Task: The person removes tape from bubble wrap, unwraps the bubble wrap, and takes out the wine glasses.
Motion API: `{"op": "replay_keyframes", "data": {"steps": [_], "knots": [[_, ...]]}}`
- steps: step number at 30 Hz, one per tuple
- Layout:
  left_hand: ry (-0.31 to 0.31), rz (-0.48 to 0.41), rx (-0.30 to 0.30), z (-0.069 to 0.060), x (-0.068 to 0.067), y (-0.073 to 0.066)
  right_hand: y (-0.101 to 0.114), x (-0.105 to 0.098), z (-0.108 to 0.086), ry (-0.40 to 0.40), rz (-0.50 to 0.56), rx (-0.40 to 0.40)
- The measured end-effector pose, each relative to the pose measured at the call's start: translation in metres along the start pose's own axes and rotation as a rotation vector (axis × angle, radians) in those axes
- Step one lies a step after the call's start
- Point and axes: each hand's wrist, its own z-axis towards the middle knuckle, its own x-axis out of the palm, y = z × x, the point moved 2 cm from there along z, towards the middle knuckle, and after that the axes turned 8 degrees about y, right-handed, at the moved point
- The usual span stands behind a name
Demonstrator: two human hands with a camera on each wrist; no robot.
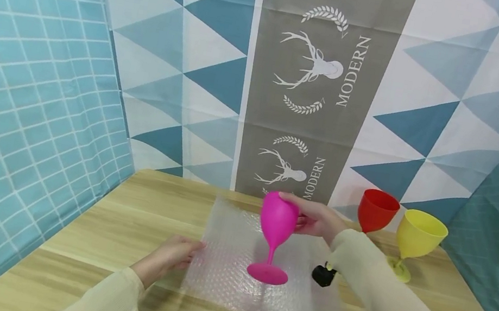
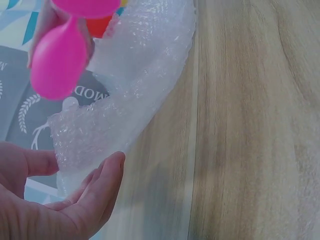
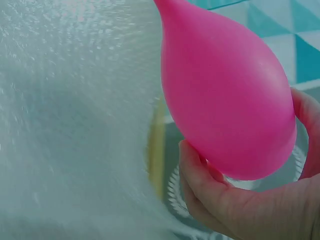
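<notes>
My right hand (image 1: 318, 221) holds a bright pink plastic goblet (image 1: 278, 221) by its bowl, near the rim. The goblet is upright, its foot above a sheet of bubble wrap (image 1: 231, 262) on the table. In the right wrist view, the thumb and fingers curl round the pink bowl (image 3: 230, 95). At the left edge of the sheet is my left hand (image 1: 173, 255). The left wrist view shows that hand (image 2: 65, 200) with thumb and fingers apart, the thumb tip at the edge of the bubble wrap (image 2: 90, 132).
A red goblet (image 1: 376, 210) and a yellow goblet (image 1: 419, 236) stand at the table's right rear, beside my right forearm. The wooden table (image 1: 120, 216) meets a patterned curtain (image 1: 215, 62) at the back and blue checked cloth (image 1: 28, 85) on the left.
</notes>
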Motion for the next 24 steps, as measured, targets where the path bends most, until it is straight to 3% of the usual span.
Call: {"op": "replay_keyframes", "data": {"steps": [5,10,18,24], "knots": [[0.004,-0.023,0.024,0.000,0.001,0.000,0.010,-0.027,-0.027,0.016,0.010,-0.038],[0.005,-0.030,0.033,0.000,0.001,0.003,0.017,-0.048,-0.054,-0.037,0.029,-0.072],[0.004,-0.032,0.036,0.002,0.001,0.003,0.026,-0.079,-0.088,-0.106,-0.078,-0.180],[-0.008,-0.040,0.030,0.001,0.002,0.004,0.021,-0.102,-0.107,-0.279,-0.179,-0.195]]}}
